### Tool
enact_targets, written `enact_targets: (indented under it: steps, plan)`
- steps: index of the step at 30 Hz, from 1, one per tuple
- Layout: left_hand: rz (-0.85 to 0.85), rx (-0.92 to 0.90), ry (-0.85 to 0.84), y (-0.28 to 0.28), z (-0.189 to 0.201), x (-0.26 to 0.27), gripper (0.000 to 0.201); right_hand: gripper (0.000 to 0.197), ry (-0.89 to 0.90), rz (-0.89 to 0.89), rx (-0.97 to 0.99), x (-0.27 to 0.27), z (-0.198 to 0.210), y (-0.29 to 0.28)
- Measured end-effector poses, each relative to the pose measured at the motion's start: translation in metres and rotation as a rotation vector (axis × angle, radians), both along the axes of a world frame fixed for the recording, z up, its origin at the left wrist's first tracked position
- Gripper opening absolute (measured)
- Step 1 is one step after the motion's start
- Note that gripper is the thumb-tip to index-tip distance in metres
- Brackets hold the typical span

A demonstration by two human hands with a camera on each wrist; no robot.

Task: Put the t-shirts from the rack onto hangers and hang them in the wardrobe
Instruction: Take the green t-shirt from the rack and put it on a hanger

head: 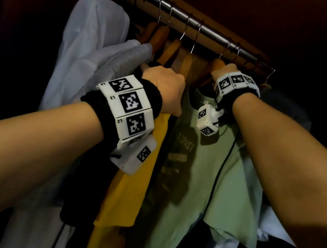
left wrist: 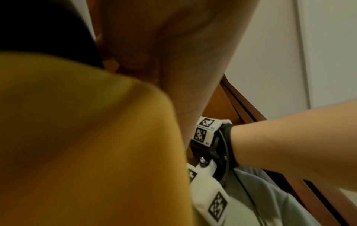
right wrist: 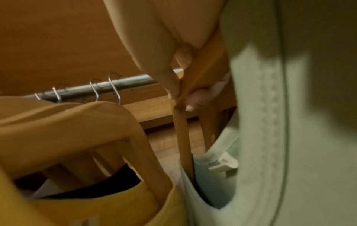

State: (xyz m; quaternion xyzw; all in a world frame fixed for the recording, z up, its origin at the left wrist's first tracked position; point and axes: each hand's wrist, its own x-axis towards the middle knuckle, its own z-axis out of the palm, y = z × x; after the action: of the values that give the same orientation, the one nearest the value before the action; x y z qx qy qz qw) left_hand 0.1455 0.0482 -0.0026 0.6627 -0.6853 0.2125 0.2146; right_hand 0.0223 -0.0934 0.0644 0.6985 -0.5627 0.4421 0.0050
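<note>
A metal rail (head: 175, 12) runs across the wardrobe with several wooden hangers hooked on it. A pale green printed t-shirt (head: 200, 171) hangs from one hanger (right wrist: 181, 130). My right hand (head: 222, 73) grips that hanger near its top, and the right wrist view shows its fingers (right wrist: 173, 82) pinching the wood. To the left hangs a yellow t-shirt (head: 134, 183) on its own hanger. My left hand (head: 163, 90) is curled at the shoulder of that hanger, above the yellow cloth (left wrist: 77, 137). What its fingertips touch is hidden.
A white garment (head: 89, 49) and a grey one (head: 125, 58) hang at the left, with a black garment (head: 81, 186) below them. Bare wooden hangers (head: 160, 36) crowd the rail's middle. Pale clothes (head: 270, 224) hang at the right. The wardrobe's walls are dark.
</note>
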Motion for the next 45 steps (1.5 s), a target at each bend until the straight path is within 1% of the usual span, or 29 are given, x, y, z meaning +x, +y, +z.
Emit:
enact_targets:
  steps: [1, 2, 3, 4, 5, 7, 9, 11, 13, 15, 16, 17, 18, 20, 22, 24, 26, 28, 30, 33, 36, 40, 43, 45]
  plan:
    - [0.006, -0.003, -0.005, 0.0, 0.0, -0.001, 0.042, 0.012, -0.007, -0.026, 0.005, 0.003, 0.002, 0.006]
    - [0.01, -0.003, -0.009, 0.0, 0.0, -0.002, 0.041, 0.015, -0.059, -0.048, -0.002, 0.003, 0.004, 0.008]
    - [0.012, 0.0, -0.011, 0.001, -0.001, -0.002, 0.039, 0.023, -0.077, -0.073, -0.026, 0.004, 0.008, 0.012]
    - [0.011, 0.005, -0.014, 0.001, 0.0, -0.003, 0.036, 0.031, -0.071, -0.089, -0.056, 0.002, 0.009, 0.018]
    - [0.009, 0.011, -0.015, 0.001, 0.0, -0.004, 0.035, 0.033, -0.055, -0.105, -0.059, 0.001, 0.011, 0.024]
    - [0.004, 0.021, -0.014, 0.002, 0.0, -0.007, 0.035, 0.023, 0.045, -0.08, -0.056, -0.006, 0.015, 0.026]
    - [0.006, 0.019, -0.024, 0.001, 0.0, -0.01, 0.036, 0.009, 0.027, -0.002, -0.019, -0.012, 0.021, 0.037]
    - [-0.002, 0.018, -0.03, 0.001, 0.0, -0.01, 0.038, 0.026, 0.028, 0.001, 0.037, -0.016, 0.026, 0.049]
    - [-0.006, 0.026, -0.015, 0.001, -0.002, -0.01, 0.038, 0.035, 0.138, -0.109, 0.091, -0.018, 0.022, 0.066]
    - [-0.005, 0.031, 0.015, 0.002, -0.003, -0.01, 0.037, 0.032, 0.237, -0.209, 0.142, -0.022, 0.011, 0.077]
    - [-0.007, 0.026, 0.029, 0.004, -0.004, -0.011, 0.035, 0.039, 0.272, -0.243, 0.153, -0.024, 0.004, 0.084]
    - [-0.007, 0.019, 0.038, 0.005, -0.005, -0.013, 0.033, 0.053, 0.302, -0.27, 0.142, -0.027, -0.005, 0.09]
    - [-0.007, 0.01, 0.043, 0.007, -0.006, -0.014, 0.031, 0.062, 0.345, -0.293, 0.113, -0.031, -0.014, 0.092]
    - [-0.005, -0.02, 0.027, 0.011, -0.006, -0.017, 0.026, 0.064, 0.445, -0.329, 0.04, -0.035, -0.024, 0.099]
    - [-0.005, -0.058, -0.019, 0.014, -0.006, -0.02, 0.018, 0.058, 0.498, -0.357, 0.072, -0.037, -0.029, 0.103]
    - [-0.002, -0.099, -0.056, 0.017, -0.008, -0.022, 0.01, 0.044, 0.464, -0.364, 0.098, -0.037, -0.034, 0.104]
    - [-0.025, -0.139, -0.059, 0.019, -0.01, -0.023, 0.007, 0.038, 0.402, -0.353, 0.052, -0.039, -0.041, 0.106]
    - [-0.095, -0.155, -0.003, 0.02, -0.013, -0.026, 0.012, 0.042, 0.332, -0.308, 0.006, -0.04, -0.049, 0.108]
    - [-0.174, -0.136, 0.07, 0.02, -0.017, -0.03, 0.023, 0.044, 0.233, -0.225, 0.002, -0.039, -0.056, 0.111]
    - [-0.206, -0.122, 0.061, 0.021, -0.023, -0.039, 0.033, 0.04, 0.141, -0.118, 0.024, -0.037, -0.063, 0.121]
    - [-0.242, -0.132, 0.048, 0.02, -0.032, -0.042, 0.036, 0.045, 0.078, -0.012, 0.087, -0.039, -0.07, 0.133]
    - [-0.268, -0.163, 0.05, 0.023, -0.041, -0.035, 0.044, 0.043, 0.051, 0.017, 0.08, -0.05, -0.083, 0.146]
    - [-0.292, -0.174, 0.091, 0.032, -0.042, -0.028, 0.04, 0.038, 0.002, 0.017, 0.061, -0.063, -0.092, 0.161]
    - [-0.298, -0.18, 0.127, 0.041, -0.037, -0.025, 0.038, 0.039, -0.027, 0.033, 0.064, -0.07, -0.092, 0.174]
